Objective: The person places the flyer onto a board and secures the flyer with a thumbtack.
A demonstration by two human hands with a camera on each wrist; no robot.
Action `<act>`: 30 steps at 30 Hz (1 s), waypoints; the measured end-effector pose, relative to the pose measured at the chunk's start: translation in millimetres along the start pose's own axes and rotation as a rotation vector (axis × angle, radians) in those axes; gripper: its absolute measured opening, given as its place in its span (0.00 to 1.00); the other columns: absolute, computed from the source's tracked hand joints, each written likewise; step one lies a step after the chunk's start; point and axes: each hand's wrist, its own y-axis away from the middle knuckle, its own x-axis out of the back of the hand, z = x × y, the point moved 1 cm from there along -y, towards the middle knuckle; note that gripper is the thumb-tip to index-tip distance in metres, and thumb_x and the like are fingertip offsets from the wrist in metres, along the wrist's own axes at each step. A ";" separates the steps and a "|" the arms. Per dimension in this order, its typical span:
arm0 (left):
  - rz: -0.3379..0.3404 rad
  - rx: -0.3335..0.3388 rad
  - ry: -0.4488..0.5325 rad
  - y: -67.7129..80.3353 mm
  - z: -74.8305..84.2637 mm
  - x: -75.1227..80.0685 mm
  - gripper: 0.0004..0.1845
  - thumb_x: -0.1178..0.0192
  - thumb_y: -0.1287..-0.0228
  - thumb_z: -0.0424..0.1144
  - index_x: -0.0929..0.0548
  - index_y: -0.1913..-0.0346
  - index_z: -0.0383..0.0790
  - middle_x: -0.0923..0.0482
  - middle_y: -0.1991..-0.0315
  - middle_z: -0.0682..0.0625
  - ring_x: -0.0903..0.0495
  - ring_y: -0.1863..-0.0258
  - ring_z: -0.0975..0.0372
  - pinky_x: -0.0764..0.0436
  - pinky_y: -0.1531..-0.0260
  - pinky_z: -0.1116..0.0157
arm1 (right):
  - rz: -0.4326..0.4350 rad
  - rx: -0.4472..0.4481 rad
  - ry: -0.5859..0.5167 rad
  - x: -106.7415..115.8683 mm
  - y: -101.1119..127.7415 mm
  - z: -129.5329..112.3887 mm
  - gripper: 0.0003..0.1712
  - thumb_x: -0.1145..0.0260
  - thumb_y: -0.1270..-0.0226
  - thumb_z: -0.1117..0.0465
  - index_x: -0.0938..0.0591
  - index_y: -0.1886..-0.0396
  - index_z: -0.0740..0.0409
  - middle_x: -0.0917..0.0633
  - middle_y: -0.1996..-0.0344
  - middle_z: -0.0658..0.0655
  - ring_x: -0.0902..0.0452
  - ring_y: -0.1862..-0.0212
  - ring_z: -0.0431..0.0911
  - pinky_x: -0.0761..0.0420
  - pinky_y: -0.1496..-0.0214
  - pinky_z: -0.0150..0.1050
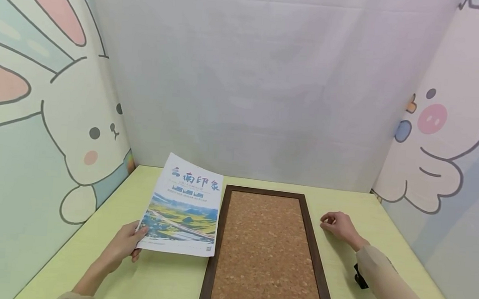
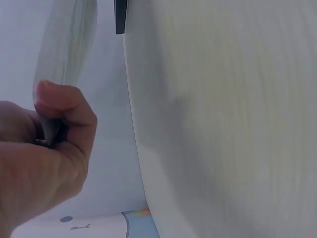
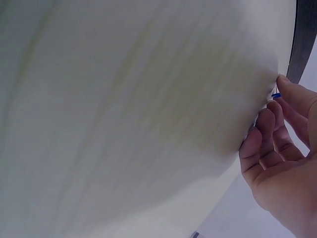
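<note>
1. The poster (image 1: 183, 208), a printed sheet with a landscape photo, lay on the pale green table (image 1: 159, 278) at about 9 o'clock from the cork board (image 1: 266, 251), its right edge overlapping the board's dark frame. Its far end appeared lifted off the table.
2. It looked light and thin, likely to flex and crease if bent sharply, and probably slick on its printed face. The near-left corner, at 7 o'clock on the sheet, seemed the natural place to take it, with a flat pinch.
3. The left hand (image 1: 123, 245) pinched that corner; the left wrist view showed the thumb (image 2: 67, 106) folded over the paper's edge against the curled fingers, a narrow hold.
4. The right hand (image 1: 338, 226) rested on the table at 3 o'clock from the board, near its frame, fingers curled. A small blue object (image 3: 276, 95) showed at its fingertips; whether it was gripped I cannot tell.
</note>
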 end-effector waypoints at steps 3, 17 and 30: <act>0.007 0.004 0.005 -2.8 2.3 -9.3 0.17 0.60 0.22 0.35 0.31 0.43 0.24 0.29 0.84 0.49 0.33 0.90 0.64 0.28 0.88 0.66 | 0.001 0.002 -0.002 0.5 -0.3 0.3 0.06 0.31 0.41 0.66 0.14 0.65 0.65 0.18 0.78 0.53 0.33 0.77 0.35 0.33 0.75 0.31; -0.005 0.002 0.042 -7.7 13.8 -49.7 0.17 0.58 0.23 0.36 0.29 0.43 0.26 0.28 0.84 0.48 0.34 0.91 0.63 0.29 0.90 0.66 | -0.012 -0.016 -0.025 1.7 0.3 0.8 0.08 0.31 0.41 0.65 0.15 0.65 0.66 0.18 0.78 0.54 0.33 0.78 0.36 0.32 0.77 0.31; -0.012 -0.013 0.081 -4.4 24.5 -83.7 0.16 0.58 0.23 0.35 0.29 0.45 0.26 0.27 0.84 0.46 0.34 0.91 0.64 0.31 0.91 0.69 | -0.006 -0.027 -0.031 1.5 -0.6 0.6 0.08 0.31 0.41 0.65 0.15 0.65 0.66 0.18 0.78 0.55 0.32 0.78 0.36 0.32 0.77 0.30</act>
